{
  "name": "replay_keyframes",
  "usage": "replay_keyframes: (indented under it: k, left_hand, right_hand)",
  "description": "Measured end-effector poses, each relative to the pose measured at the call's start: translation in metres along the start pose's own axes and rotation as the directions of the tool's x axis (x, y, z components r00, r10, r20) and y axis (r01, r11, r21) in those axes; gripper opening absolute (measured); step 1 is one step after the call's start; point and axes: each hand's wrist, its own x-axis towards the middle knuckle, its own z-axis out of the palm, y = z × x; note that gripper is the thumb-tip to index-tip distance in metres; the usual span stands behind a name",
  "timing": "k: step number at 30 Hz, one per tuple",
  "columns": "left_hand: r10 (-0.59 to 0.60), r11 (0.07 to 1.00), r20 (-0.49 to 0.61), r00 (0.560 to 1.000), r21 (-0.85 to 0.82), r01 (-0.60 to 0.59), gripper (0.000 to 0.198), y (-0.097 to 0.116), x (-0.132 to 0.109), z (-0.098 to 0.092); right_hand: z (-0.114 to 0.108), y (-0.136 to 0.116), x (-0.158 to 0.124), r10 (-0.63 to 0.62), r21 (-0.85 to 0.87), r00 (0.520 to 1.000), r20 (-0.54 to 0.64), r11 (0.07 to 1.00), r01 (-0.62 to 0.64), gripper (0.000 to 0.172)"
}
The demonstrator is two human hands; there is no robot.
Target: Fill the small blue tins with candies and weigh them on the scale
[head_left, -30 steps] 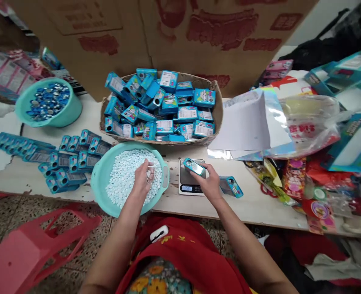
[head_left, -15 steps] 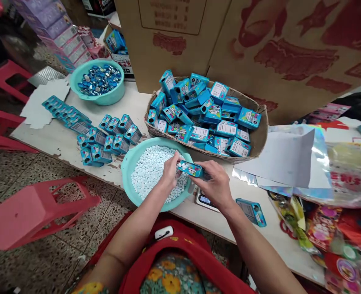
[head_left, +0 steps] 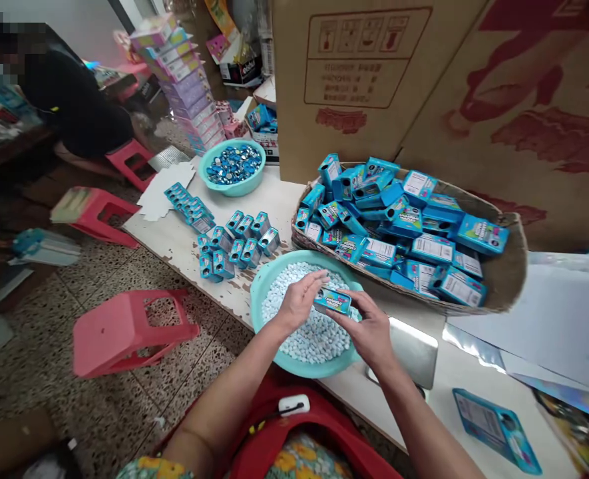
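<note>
Over a turquoise basin (head_left: 347, 369) of small white candies, my right hand (head_left: 371, 329) grips a small blue box (head_left: 335, 303) by its right end. My left hand (head_left: 300, 303) is at the box's left end, with its fingers pressed together; whether candies lie under them is hidden. To the right of the basin sits a scale (head_left: 411, 349) with a metal top. A cut-open carton (head_left: 511, 266) behind is piled with blue boxes (head_left: 431, 247). Several upright blue boxes (head_left: 244, 229) with round openings stand left of the basin.
A second turquoise basin (head_left: 237, 189) holds blue and silver pieces. A blue package (head_left: 496, 429) lies at the right. Red stools (head_left: 104, 332) stand on the floor at left. A person in dark clothes (head_left: 69, 100) sits at the far left. Large cardboard boxes (head_left: 344, 153) rise behind.
The view has swung left, showing the seated person. My hands and the blue box now appear further over the basin, and the white candies seen at the box's opening are no longer visible.
</note>
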Motion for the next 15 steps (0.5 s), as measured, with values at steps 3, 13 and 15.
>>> replay_keyframes:
  k: [3, 13, 15]
  left_hand:
    - [-0.090, 0.996, -0.117, 0.989, 0.001, 0.091, 0.042, -0.015, 0.003, -0.021]
    - [0.074, 0.917, 0.190, 0.979, 0.373, -0.142, 0.041, 0.037, -0.022, -0.073]
    - [0.081, 0.895, -0.115, 0.990, 0.446, -0.022, 0.039, 0.046, -0.027, -0.105]
  right_hand:
    - [0.005, 0.005, -0.001, 0.074, 0.015, 0.997, -0.020, 0.997, -0.074, 0.040]
    - [0.030, -0.013, 0.002, -0.075, 0.062, 0.991, 0.115, 0.996, 0.068, 0.053]
    - [0.018, -0.010, -0.002, -0.054, -0.040, 0.998, 0.021, 0.998, 0.055, 0.068]
